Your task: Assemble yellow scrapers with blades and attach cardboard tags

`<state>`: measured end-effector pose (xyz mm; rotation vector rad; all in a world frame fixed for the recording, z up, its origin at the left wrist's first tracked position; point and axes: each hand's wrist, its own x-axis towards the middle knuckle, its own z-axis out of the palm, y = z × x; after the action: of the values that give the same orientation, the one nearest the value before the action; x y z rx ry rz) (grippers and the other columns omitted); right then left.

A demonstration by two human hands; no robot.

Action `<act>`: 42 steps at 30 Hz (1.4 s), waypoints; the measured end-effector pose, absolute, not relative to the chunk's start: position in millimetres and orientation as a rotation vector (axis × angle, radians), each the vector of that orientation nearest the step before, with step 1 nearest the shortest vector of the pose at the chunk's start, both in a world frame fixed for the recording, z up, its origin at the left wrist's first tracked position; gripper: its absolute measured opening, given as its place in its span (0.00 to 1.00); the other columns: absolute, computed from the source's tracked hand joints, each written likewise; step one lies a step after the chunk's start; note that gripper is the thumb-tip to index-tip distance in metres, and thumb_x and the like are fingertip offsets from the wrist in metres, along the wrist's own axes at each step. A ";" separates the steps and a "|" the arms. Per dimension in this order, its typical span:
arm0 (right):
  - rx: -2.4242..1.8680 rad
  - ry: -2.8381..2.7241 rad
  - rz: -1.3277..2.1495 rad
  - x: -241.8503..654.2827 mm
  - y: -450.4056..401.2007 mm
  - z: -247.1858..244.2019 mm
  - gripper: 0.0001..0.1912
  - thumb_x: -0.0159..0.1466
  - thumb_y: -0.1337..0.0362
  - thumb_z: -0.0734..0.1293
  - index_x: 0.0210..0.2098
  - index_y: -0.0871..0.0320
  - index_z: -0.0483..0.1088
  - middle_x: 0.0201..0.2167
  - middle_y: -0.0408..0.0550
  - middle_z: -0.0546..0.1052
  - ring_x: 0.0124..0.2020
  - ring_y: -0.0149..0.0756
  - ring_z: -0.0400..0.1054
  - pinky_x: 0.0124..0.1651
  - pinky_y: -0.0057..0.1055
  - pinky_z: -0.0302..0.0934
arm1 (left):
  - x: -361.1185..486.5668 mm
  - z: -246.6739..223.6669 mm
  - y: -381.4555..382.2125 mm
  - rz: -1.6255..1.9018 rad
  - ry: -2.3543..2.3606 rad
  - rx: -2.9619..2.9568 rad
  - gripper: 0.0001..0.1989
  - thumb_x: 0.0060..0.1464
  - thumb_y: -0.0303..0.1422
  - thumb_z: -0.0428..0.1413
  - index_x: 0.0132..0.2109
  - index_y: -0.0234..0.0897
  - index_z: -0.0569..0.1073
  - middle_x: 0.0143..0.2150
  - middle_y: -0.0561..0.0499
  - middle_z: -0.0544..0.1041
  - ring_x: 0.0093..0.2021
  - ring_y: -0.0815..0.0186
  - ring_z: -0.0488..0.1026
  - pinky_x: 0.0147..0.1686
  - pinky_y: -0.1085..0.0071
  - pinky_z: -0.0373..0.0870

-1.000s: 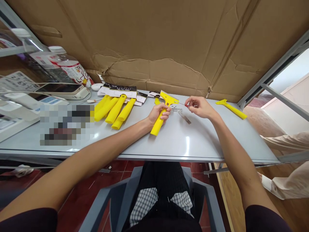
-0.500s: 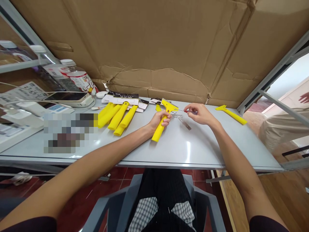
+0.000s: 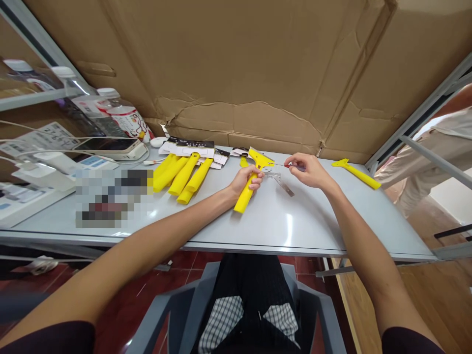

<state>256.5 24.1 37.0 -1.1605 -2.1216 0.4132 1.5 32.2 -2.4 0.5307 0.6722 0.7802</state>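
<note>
Left hand (image 3: 244,180) wraps fully around the handle of a yellow scraper (image 3: 245,196), its head pointing to twelve o'clock; right hand (image 3: 309,171) pinches a thin red-ended tool (image 3: 286,165) between nearly closed fingertips; steel blade (image 3: 283,186) lies on the table (image 3: 295,221) at four o'clock from the scraper head; yellow handles (image 3: 182,177) lie piled at ten o'clock; second scraper (image 3: 356,173) lies at two o'clock; person in beige trousers (image 3: 424,152) stands beyond it; cardboard (image 3: 236,59) rises behind the table.
</note>
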 end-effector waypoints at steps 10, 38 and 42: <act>-1.184 -2.118 0.365 257.5 23.1 38.6 0.12 0.60 0.68 0.66 0.40 0.55 0.81 0.32 0.44 0.75 0.29 0.35 0.61 0.36 0.35 0.56 | 3.2 5.8 27.4 0.778 0.692 0.511 0.07 0.57 0.26 0.50 0.31 0.38 0.63 0.17 0.59 0.59 0.12 0.78 0.52 0.09 0.84 0.51; -1.124 -2.228 0.188 247.0 14.2 41.7 0.13 0.59 0.69 0.67 0.39 0.55 0.83 0.32 0.47 0.73 0.30 0.37 0.65 0.36 0.36 0.59 | 10.2 4.3 21.4 0.869 0.720 0.548 0.08 0.49 0.21 0.54 0.36 0.36 0.65 0.26 0.57 0.66 0.14 0.80 0.57 0.10 0.84 0.50; -1.114 -2.225 0.174 246.3 13.8 41.4 0.12 0.59 0.69 0.67 0.39 0.55 0.83 0.33 0.47 0.74 0.31 0.37 0.66 0.38 0.37 0.60 | 10.4 6.8 20.0 0.882 0.715 0.535 0.09 0.49 0.20 0.54 0.37 0.36 0.66 0.27 0.58 0.66 0.14 0.80 0.57 0.10 0.85 0.51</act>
<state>246.3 13.8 41.4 -1.1139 -2.2250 0.1736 10.4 20.0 6.8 0.5354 0.7151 0.8821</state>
